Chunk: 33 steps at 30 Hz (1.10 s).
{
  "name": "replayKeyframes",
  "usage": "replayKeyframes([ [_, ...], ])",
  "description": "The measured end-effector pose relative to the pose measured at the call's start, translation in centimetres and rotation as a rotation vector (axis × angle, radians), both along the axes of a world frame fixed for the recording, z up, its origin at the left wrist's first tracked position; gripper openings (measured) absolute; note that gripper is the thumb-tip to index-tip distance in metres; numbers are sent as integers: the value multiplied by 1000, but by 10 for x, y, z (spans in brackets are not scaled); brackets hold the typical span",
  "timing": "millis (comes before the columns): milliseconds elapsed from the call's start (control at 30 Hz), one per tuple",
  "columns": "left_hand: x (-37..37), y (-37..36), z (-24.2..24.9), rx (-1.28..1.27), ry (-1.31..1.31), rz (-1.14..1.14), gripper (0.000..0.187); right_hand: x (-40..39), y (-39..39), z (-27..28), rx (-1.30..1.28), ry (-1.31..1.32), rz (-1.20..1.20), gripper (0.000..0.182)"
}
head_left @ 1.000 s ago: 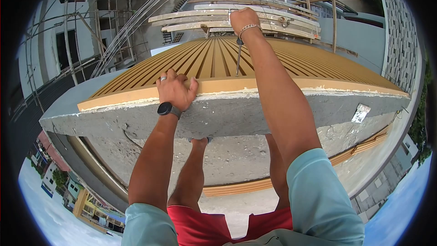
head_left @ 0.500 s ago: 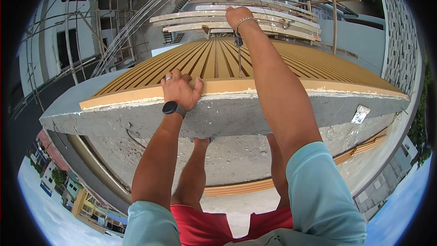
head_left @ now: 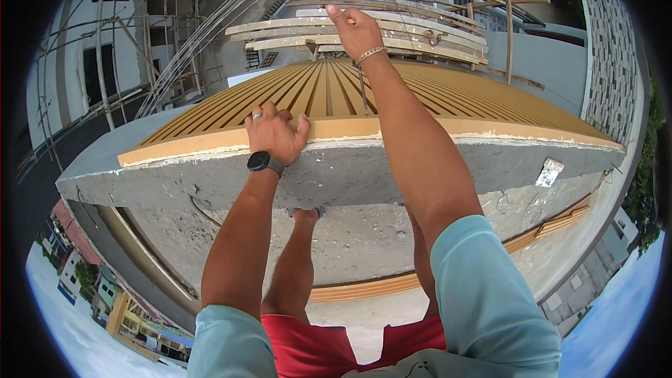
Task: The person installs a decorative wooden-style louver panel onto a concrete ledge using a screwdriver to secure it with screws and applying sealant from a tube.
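My right hand (head_left: 355, 31) is closed around the handle of a screwdriver (head_left: 364, 92), and a bit of orange shows between the fingers. The thin metal shaft points down to the top edge of a tan slatted panel (head_left: 448, 126); whether its tip sits in a screw is too small to tell. My left hand (head_left: 276, 133) lies on the same panel edge, left of the screwdriver, with bent fingers over the top and the thumb apart. It wears a ring and a dark watch (head_left: 260, 161).
A grey concrete ledge (head_left: 350, 175) runs along the near side of the panel, with a small white piece (head_left: 550, 172) on it at right. Beyond the panel are wooden scaffold planks (head_left: 420, 36) and cables (head_left: 210, 24). Orange-brown slats (head_left: 364, 288) lie behind my legs.
My right hand has turned around the screwdriver handle, so its fingers and the orange part now show. The left hand keeps its place on the panel edge.
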State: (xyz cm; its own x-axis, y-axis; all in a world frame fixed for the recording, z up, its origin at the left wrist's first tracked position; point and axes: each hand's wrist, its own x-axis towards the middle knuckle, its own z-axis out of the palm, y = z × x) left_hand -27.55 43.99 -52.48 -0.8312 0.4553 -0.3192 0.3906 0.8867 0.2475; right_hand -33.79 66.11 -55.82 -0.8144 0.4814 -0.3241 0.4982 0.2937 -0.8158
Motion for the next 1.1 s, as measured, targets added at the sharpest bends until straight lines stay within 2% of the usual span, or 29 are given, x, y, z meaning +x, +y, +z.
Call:
replayKeyframes([
  [133,0,0,1,-5,-10,2,44,-5,10,5,-1,-132,40,57],
  [200,-2,0,1,-5,5,1,44,-18,18,-1,213,-401,171,47],
  [233,-2,0,1,-6,4,4,44,-20,18,-1,211,-402,173,47],
  [300,1,0,1,-6,-5,6,44,-27,22,6,111,-577,103,43],
  [333,1,-1,-1,2,2,1,42,-22,18,29,62,-551,-2,42],
  [367,0,-2,-1,9,12,-5,40,-22,19,20,63,-547,-3,42],
  [433,0,-1,1,8,16,-11,40,-21,18,17,-146,-391,-251,39],
  [467,-1,-1,1,12,17,-16,39,-12,23,17,-666,-254,-359,41],
  [500,-3,-1,0,13,19,-22,39,-11,28,15,-666,-249,-365,41],
  [567,-1,-1,-2,21,0,7,42,-3,38,11,-937,-212,-267,39],
  [633,-1,-1,-2,18,15,1,41,2,38,11,-905,-170,-296,43],
  [700,0,-1,-3,16,42,8,41,7,38,6,-674,-113,-396,49],
  [733,0,-2,-3,19,47,-2,41,5,40,-1,-558,-97,-346,53],
  [767,0,-2,-5,14,53,-7,40,-3,45,-7,-565,-83,-323,53],
  [833,1,-1,1,2,28,-7,40,-1,50,-15,-30,-102,-52,55],
  [900,-1,2,2,-20,53,12,39,5,46,-22,-33,-119,-70,58],
  [967,0,-1,-2,8,82,13,38,2,42,-12,-37,-32,-16,54],
  [1033,-1,-2,-4,17,76,25,36,0,43,-4,-385,-41,11,46],
  [1100,-1,-3,-3,22,86,14,35,1,43,-1,-687,73,49,39],
])
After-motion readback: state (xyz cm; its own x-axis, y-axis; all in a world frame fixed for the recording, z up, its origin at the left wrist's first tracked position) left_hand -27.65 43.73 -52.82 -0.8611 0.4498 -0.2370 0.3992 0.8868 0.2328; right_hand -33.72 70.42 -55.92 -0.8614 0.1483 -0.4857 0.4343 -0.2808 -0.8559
